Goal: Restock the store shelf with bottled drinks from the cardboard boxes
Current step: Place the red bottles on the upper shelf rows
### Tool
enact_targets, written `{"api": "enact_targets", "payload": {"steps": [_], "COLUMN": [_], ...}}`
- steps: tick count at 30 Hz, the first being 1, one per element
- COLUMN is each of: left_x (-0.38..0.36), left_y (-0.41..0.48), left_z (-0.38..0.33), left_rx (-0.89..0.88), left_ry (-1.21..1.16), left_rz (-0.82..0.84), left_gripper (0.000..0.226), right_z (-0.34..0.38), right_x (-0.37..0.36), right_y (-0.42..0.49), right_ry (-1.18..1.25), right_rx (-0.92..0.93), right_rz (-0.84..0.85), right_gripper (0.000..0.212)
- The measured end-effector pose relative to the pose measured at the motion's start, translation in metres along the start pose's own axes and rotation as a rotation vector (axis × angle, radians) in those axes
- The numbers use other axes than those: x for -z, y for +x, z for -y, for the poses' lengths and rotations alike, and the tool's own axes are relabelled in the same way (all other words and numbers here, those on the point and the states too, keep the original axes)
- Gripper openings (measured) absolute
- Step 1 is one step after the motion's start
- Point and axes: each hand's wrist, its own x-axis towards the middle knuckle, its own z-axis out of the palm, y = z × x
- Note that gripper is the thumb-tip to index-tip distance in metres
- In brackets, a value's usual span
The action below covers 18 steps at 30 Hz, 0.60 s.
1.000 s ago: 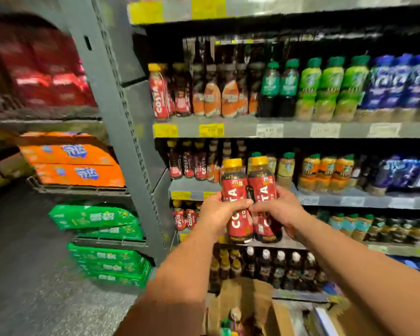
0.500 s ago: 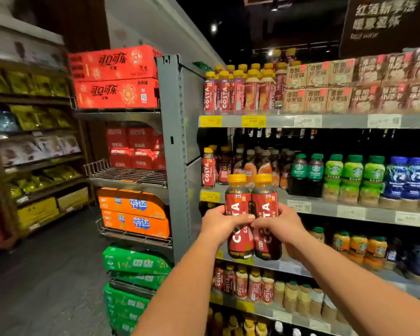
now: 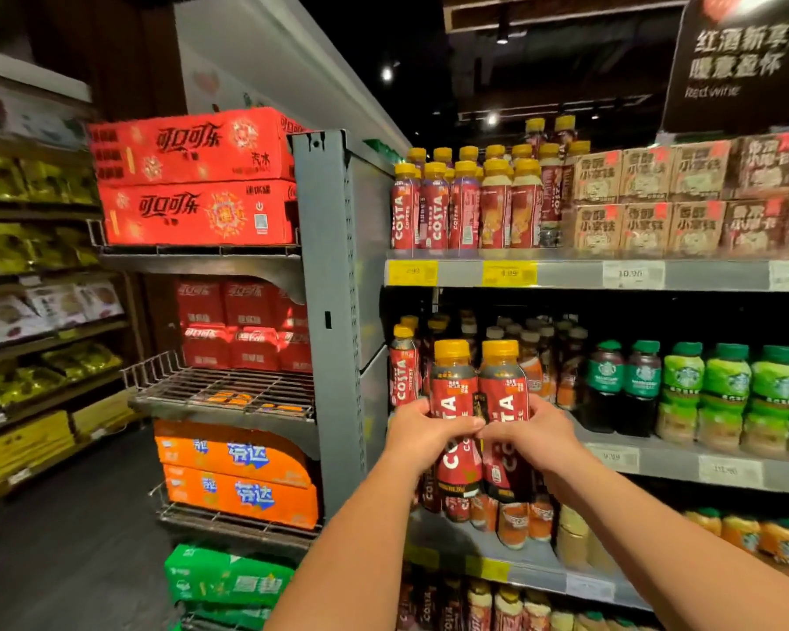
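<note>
I hold two red Costa coffee bottles with yellow caps side by side, upright, in front of the shelving. My left hand (image 3: pixel 422 437) grips the left bottle (image 3: pixel 453 403) round its middle. My right hand (image 3: pixel 531 437) grips the right bottle (image 3: pixel 504 398) the same way. Behind them is the second shelf (image 3: pixel 657 462), with one matching Costa bottle (image 3: pixel 402 366) at its left end. The top shelf (image 3: pixel 565 273) carries a row of the same Costa bottles (image 3: pixel 433 211). No cardboard box is in view.
Green-capped bottles (image 3: pixel 684 389) fill the second shelf to the right. Small brown cartons (image 3: pixel 684 202) sit on the top shelf. A grey upright (image 3: pixel 333 321) ends the shelving; left of it a rack holds red cola cases (image 3: pixel 192 175) and orange cases (image 3: pixel 233 475). Dark aisle floor lies at lower left.
My view has tilted up from the lower shelves to the upper ones. Both hands have kept their grip and carried the two bottles upward with it.
</note>
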Motion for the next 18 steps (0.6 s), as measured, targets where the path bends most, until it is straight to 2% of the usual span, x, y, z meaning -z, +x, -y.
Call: {"api": "enact_targets", "payload": {"steps": [8, 15, 18], "left_x": [-0.004, -0.030, -0.039], "left_y": [0.049, 0.083, 0.096], "left_z": [0.010, 0.006, 0.005], "left_rx": [-0.013, -0.079, -0.070], "left_ry": [-0.019, -0.060, -0.065], "left_rz": [0.005, -0.160, -0.241], "left_gripper": [0.030, 0.054, 0.054], "right_z": [-0.013, -0.013, -0.017], "right_x": [-0.008, 0.004, 0.009], "right_y": [0.049, 0.093, 0.113], "right_ry": [-0.008, -0.010, -0.004], "right_rx": [0.002, 0.095, 0.105], "right_rz": [-0.022, 0.039, 0.074], "right_gripper": [0.040, 0.043, 0.046]}}
